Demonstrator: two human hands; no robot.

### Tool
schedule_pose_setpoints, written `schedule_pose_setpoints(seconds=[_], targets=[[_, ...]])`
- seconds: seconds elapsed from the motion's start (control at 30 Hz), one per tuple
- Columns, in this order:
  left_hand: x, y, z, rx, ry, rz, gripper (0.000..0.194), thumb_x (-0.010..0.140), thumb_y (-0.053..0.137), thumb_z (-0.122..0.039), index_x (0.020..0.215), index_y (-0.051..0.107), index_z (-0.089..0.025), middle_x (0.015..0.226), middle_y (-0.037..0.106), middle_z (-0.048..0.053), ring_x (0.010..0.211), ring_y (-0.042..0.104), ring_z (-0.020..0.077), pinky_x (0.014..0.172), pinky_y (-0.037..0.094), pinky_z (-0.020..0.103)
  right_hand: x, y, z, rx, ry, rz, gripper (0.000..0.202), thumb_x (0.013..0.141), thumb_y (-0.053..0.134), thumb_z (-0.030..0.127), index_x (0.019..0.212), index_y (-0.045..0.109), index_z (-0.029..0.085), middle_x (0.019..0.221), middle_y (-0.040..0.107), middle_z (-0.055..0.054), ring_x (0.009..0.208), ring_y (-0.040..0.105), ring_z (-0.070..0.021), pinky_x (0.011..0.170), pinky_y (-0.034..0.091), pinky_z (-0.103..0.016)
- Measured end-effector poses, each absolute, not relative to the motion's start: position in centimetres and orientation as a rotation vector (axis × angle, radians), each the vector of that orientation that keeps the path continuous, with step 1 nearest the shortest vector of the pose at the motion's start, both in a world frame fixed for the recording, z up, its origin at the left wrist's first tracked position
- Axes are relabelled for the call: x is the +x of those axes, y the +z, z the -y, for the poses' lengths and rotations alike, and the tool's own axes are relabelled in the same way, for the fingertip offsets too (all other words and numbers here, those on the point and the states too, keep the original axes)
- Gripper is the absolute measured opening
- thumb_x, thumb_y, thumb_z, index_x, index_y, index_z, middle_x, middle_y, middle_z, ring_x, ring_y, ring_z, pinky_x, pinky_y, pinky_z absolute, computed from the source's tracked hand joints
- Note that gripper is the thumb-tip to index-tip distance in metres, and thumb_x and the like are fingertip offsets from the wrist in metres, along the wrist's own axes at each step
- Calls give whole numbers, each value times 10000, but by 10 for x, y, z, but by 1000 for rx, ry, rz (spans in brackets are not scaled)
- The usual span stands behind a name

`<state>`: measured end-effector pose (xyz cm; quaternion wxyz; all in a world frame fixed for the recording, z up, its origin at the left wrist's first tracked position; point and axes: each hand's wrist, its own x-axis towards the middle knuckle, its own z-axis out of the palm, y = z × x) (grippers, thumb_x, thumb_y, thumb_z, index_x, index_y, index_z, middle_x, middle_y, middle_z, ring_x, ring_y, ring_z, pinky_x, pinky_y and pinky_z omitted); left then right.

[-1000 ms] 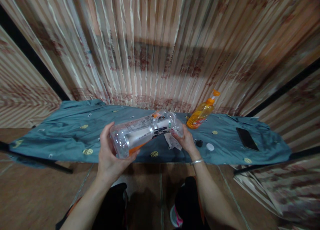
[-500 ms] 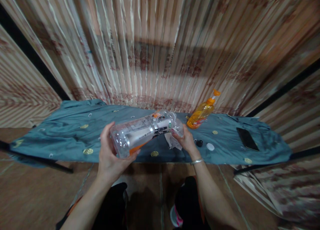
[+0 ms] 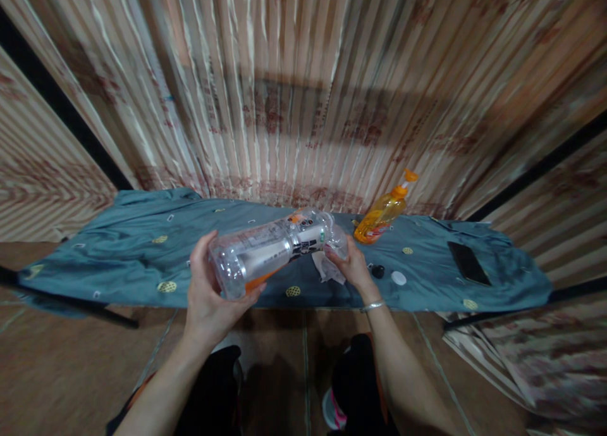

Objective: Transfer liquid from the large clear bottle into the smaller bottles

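Observation:
A clear plastic bottle (image 3: 265, 252) with a silver and orange label lies on its side between my two hands, raised over the table. My left hand (image 3: 215, 300) grips its base, thumb on one side and fingers on the other. Around the neck end, my right hand (image 3: 353, 265) is closed; the bottle's mouth is hidden there. Beneath the right hand lies a crumpled white tissue-like piece (image 3: 327, 271). Close to the right wrist are a small black cap-like object (image 3: 378, 271) and a round white disc (image 3: 399, 278).
A pump bottle of orange liquid (image 3: 382, 218) stands at the back of the cloth-covered table (image 3: 128, 259). On the right lies a dark phone (image 3: 468, 263). A curtain (image 3: 294, 107) hangs behind, with dark frame poles (image 3: 545, 164) at both sides.

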<state>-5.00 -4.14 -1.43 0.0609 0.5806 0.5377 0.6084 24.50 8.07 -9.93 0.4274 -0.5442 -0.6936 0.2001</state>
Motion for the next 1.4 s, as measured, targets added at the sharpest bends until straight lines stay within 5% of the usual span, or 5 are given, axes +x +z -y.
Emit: schedule_pose_setpoints(seconds=[1.03, 1.4], targets=[[-50, -11, 43, 1834, 1840, -1621, 964, 582, 879, -416, 1416, 427, -242, 1269, 591, 113, 1114, 652, 304, 969, 572, 494, 244, -100, -81, -1390, 508, 1703, 542, 785, 721, 364, 1284, 565, 223, 1123, 741, -69, 965, 710, -263, 886, 561, -394], [-51, -15, 41, 1833, 1865, -1643, 989, 578, 868, -549, 1413, 442, -235, 1297, 580, 110, 1139, 638, 317, 988, 561, 494, 245, -102, -82, -1376, 504, 1710, 541, 784, 723, 357, 1280, 561, 217, 1124, 735, -79, 965, 710, -268, 881, 557, -397]])
